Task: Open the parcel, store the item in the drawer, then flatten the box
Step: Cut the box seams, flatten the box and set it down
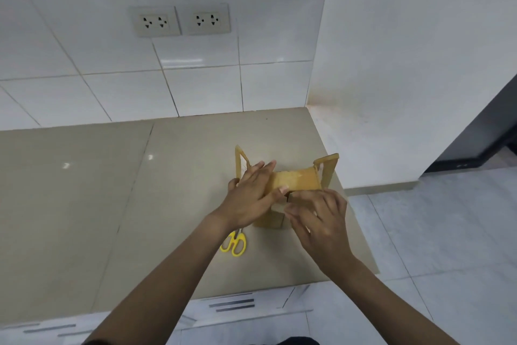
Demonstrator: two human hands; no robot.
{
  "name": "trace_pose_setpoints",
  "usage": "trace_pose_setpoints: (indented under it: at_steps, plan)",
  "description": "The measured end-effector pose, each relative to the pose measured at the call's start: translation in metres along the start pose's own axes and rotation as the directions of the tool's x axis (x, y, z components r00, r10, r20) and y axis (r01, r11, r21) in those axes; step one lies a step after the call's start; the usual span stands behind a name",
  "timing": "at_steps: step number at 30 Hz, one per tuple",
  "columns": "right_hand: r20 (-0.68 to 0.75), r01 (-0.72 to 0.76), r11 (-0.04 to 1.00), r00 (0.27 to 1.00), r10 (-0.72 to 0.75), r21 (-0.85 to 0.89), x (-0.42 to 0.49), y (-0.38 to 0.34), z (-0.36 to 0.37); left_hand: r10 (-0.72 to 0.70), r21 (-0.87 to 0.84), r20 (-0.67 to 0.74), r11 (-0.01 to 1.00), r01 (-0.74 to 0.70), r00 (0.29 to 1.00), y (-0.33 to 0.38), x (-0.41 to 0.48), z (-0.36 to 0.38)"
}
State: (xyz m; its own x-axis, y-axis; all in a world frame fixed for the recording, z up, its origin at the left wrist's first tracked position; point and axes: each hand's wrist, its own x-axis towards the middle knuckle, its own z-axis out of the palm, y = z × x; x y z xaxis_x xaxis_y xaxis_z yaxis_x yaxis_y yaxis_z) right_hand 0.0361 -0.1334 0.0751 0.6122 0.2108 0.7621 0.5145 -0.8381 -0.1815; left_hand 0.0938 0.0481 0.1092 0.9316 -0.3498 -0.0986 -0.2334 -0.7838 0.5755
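Parcel box (296, 181) is found on the beige worktop (112, 204), near its right-hand end and just short of the front edge. Its top is open: one flap stands upright at the left, another at the right, and a third is bent across the middle. The opening step is therefore judged done. The interior is hidden by the flap and by both hands, so it cannot be told whether the item remains inside; no loose item is seen on the worktop. Storage of the item cannot be confirmed from this view, and flattening is judged not finished, as the walls are standing.

Left hand (251, 193) is laid flat over the left side of the box, fingers extended across the bent flap and thumb hooked at its near edge; it is pressed on the cardboard rather than closed round it. Right hand (319, 216) is set at the near right corner with fingers curled onto the cardboard edge; a pinch on the edge is likely but cannot be stated for certain.

Yellow-handled scissors (235, 242) are lying on the worktop just beside the box, partly under the left forearm. Drawer fronts (232, 305) with bar handles are seen shut below the worktop edge
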Motion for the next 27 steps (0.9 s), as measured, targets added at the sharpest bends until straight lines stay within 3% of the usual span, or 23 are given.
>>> trace_pose_setpoints:
  at_steps: [7, 12, 14, 16, 18, 21, 24, 27]
  plan:
    - [0.016, 0.022, 0.998, 1.000, -0.023, 0.056, -0.021, -0.017, -0.009, 0.021, 0.112, -0.203, 0.994, 0.002, 0.979, 0.003, 0.006, 0.015]
    - [0.028, 0.000, 0.983, 1.000, -0.005, 0.185, -0.030, -0.035, -0.027, -0.027, 0.058, -0.381, 0.997, 0.053, 0.924, 0.003, 0.013, 0.029]
    - [0.006, -0.048, 0.959, 0.999, 0.048, 0.278, -0.026, -0.040, -0.036, -0.012, 0.059, -0.419, 0.997, 0.040, 0.908, 0.004, 0.014, 0.031]
    - [0.007, -0.216, 0.894, 0.973, 0.232, 0.393, -0.016, -0.040, -0.043, 0.003, 0.086, -0.438, 0.995, 0.039, 0.899, 0.005, 0.013, 0.032]
    - [0.052, -0.476, 0.710, 0.847, 0.529, 0.518, -0.006, -0.036, -0.048, 0.009, 0.108, -0.452, 0.993, 0.045, 0.892, 0.004, 0.009, 0.033]
    - [0.118, -0.695, 0.390, 0.562, 0.819, 0.604, -0.013, -0.010, -0.044, 0.017, 0.138, -0.467, 0.989, 0.054, 0.884, 0.004, 0.004, 0.032]
    - [0.174, -0.796, 0.153, 0.308, 0.935, 0.586, -0.034, 0.020, -0.039, 0.021, 0.154, -0.467, 0.986, 0.058, 0.884, 0.006, 0.003, 0.030]
    - [0.149, -0.849, 0.040, 0.138, 0.979, 0.527, -0.057, 0.047, -0.032, 0.016, 0.170, -0.477, 0.983, 0.075, 0.879, 0.008, 0.002, 0.031]
